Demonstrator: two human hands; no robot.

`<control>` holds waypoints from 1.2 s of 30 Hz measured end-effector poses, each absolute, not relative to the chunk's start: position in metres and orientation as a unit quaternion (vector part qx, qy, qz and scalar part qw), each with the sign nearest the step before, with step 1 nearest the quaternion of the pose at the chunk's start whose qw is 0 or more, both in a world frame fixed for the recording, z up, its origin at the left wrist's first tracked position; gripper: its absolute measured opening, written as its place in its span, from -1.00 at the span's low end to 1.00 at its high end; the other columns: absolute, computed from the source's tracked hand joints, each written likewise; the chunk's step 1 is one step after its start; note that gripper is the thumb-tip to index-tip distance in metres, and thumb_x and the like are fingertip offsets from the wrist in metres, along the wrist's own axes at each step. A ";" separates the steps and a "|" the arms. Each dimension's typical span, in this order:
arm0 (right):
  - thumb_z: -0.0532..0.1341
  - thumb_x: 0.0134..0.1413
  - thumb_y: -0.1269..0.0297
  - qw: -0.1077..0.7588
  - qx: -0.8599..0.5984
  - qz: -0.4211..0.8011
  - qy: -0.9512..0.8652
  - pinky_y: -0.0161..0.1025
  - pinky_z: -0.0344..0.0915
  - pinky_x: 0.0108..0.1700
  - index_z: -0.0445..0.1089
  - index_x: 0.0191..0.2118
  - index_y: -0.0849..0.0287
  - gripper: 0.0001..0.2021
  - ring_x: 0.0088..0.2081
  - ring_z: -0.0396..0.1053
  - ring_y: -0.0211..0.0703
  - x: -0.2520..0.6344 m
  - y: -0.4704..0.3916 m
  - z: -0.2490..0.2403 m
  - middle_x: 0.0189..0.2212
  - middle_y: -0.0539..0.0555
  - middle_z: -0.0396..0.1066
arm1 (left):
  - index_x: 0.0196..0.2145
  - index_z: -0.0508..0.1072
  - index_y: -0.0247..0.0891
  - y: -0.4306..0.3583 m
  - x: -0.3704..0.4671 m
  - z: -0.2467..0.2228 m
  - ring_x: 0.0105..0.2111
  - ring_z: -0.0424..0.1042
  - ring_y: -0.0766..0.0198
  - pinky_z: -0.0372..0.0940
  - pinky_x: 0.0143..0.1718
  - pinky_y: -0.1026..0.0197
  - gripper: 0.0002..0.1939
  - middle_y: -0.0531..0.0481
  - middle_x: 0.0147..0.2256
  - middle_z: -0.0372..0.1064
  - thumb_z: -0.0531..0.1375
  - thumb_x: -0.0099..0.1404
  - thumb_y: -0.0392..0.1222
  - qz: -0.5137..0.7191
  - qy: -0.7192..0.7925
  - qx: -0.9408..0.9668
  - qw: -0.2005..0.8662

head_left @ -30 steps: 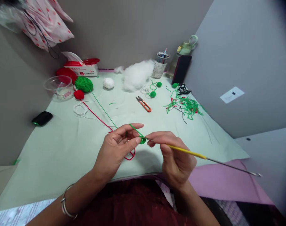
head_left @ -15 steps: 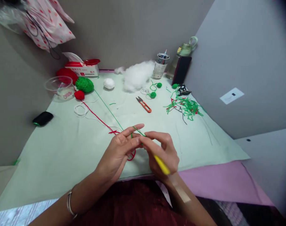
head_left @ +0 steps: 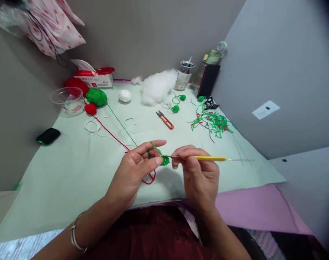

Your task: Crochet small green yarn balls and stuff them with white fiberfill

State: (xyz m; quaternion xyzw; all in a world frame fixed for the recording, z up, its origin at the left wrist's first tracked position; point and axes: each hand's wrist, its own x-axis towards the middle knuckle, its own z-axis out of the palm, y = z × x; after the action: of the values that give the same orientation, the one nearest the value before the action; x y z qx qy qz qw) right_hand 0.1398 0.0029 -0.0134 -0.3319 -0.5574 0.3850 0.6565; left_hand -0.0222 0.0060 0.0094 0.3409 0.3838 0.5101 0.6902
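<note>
Between thumb and fingers, my left hand [head_left: 136, 164] pinches a small green crochet piece [head_left: 165, 160]. Green yarn [head_left: 121, 123] runs from a green yarn ball [head_left: 96, 97] to my left fingers and loops over the raised index finger. My right hand [head_left: 201, 169] is closed around the yellow handle of a crochet hook [head_left: 210, 158], held nearly level. Its metal tip reaches the green piece; whether it sits inside a stitch is too small to tell. Red yarn [head_left: 110, 133] trails under my left hand, its loop showing below.
Orange thread snips [head_left: 165, 120] lie mid-table, before white stuffing [head_left: 159, 87]. Green and red yarn scraps [head_left: 215, 122] are heaped at right, near a phone [head_left: 209, 81] and bottle. At left are a clear plastic tub [head_left: 67, 97], a tissue box [head_left: 95, 79] and a black object [head_left: 48, 136].
My right hand has moved right and turned, bringing the crochet hook from a steep slant to nearly level. The green piece, mostly covered before, now shows. My left hand stays almost in place.
</note>
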 end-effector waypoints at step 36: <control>0.14 0.47 0.32 0.651 -0.325 0.401 -0.557 -0.21 0.52 -0.26 0.57 -0.07 0.06 -0.78 -0.33 0.55 -0.24 0.144 -0.002 -0.014 -0.21 0.04 0.62 | -0.06 0.71 0.04 0.002 -0.023 0.000 -0.29 0.38 0.38 0.32 -0.25 0.38 -0.70 0.09 -0.33 0.40 0.45 0.24 -0.19 0.505 0.396 0.392 0.660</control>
State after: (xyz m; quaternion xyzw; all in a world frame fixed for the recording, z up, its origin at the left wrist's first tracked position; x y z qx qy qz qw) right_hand 0.1439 -0.0022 -0.0140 -0.3250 -0.5568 0.4013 0.6506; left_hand -0.0227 0.0016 0.0000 0.3917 0.3959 0.5046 0.6597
